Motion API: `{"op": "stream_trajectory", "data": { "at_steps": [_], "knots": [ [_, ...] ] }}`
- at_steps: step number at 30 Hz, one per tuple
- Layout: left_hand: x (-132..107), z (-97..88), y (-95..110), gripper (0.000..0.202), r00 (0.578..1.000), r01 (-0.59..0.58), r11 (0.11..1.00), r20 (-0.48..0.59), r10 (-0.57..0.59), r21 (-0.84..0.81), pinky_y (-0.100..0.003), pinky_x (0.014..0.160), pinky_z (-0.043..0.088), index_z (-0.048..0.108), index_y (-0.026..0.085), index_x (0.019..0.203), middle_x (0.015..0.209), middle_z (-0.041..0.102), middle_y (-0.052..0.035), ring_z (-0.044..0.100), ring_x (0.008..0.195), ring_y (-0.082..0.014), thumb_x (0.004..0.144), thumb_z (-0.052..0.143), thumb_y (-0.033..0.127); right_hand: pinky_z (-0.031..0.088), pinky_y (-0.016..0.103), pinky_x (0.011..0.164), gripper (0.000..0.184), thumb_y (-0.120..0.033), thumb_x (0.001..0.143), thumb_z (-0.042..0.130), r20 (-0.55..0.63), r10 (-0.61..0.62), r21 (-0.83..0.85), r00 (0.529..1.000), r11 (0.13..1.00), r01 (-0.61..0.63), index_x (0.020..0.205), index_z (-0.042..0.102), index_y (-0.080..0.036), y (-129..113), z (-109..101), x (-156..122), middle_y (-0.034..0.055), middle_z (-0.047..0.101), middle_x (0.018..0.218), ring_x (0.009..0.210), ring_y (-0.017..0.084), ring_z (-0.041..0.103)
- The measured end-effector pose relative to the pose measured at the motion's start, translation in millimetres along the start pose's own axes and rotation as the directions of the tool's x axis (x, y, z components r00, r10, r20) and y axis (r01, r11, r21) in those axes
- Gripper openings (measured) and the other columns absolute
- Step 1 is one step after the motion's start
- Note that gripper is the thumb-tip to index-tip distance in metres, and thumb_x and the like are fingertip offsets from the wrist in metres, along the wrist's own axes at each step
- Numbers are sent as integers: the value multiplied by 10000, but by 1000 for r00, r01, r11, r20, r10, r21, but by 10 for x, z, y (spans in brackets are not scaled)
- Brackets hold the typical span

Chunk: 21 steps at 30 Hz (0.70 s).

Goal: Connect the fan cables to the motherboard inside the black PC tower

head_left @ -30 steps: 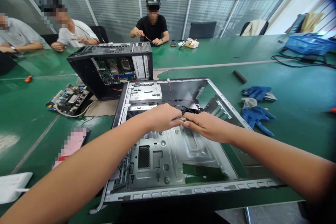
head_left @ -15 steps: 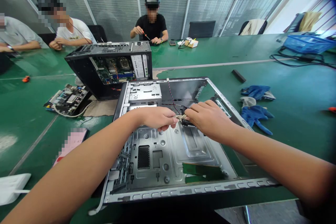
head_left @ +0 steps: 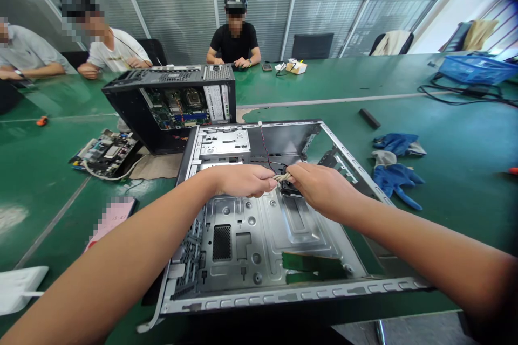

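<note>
Cable bundle: a pale twisted cable bundle [head_left: 281, 177] is held above the open computer case [head_left: 283, 294], over its far half and just in front of the drive cage [head_left: 224, 145].
Long axis: the visible stretch is laid left to right, nearly level. Only a short span is seen between the two grips, and both ends are hidden inside the fingers.
Left grip: the left grip [head_left: 243, 180] is closed on the bundle's left end, with the fingers curled under and the knuckles up.
Right grip: the right grip [head_left: 319, 186] is closed on the bundle's right end, pinched at the fingertips.
Nearer side: neither. The bundle is met from both sides at once, and the two grips are brought almost to touching.
Black part: a small black part [head_left: 289, 190] is seen just under the right grip. Whether it is joined to the bundle cannot be told.
Thin wire: a red-and-black wire [head_left: 264, 143] is run from the case's far wall down toward the bundle.
Case: it is laid on its side on the green bench [head_left: 445, 135], with a green board [head_left: 313, 264] lying on its floor near the front right.
Around: a second computer tower [head_left: 133, 102] is stood behind to the left, with a loose circuit board [head_left: 107, 151] beside it. Blue gloves [head_left: 394, 175] are laid well apart to the right.
Others: three people are seated at the far side of the bench.
</note>
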<state>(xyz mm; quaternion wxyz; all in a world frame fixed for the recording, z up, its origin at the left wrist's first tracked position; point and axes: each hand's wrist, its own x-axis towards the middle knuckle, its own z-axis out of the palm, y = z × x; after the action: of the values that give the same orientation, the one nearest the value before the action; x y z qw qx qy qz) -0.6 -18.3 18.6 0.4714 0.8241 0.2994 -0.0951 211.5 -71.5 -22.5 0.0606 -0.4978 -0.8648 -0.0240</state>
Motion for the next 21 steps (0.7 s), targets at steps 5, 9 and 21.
{"op": "stream_trajectory", "data": {
  "at_steps": [5, 9, 21],
  "knots": [
    [16, -14, -2, 250, 999, -5, 998, -35, 7, 55, -265, 579, 350, 410, 204, 788, 694, 420, 12, 370, 609, -125, 941, 324, 382, 210, 294, 556, 355, -316, 998, 221, 84, 20, 27, 996, 999, -22, 904, 536, -179, 8, -45, 5, 69, 647, 795, 624, 168, 520],
    [31, -24, 15, 257, 999, 19, 993, -41, -14, 115, -277, 616, 344, 422, 197, 781, 728, 440, 0, 378, 638, -133, 935, 330, 381, 201, 286, 546, 328, -368, 988, 276, 103, 24, 0, 994, 1000, -24, 1002, 543, -179, 15, -47, -12, 70, 680, 831, 628, 175, 553],
    [86, -8, -1, 271, 999, 41, 974, -35, -34, 222, -290, 643, 349, 490, 182, 847, 786, 512, -27, 421, 688, -155, 932, 325, 379, 164, 292, 539, 252, -107, 889, 409, 109, 28, -125, 994, 992, -15, 1010, 600, -218, 26, -62, -32, 32, 626, 841, 575, 113, 461]
  ]
}}
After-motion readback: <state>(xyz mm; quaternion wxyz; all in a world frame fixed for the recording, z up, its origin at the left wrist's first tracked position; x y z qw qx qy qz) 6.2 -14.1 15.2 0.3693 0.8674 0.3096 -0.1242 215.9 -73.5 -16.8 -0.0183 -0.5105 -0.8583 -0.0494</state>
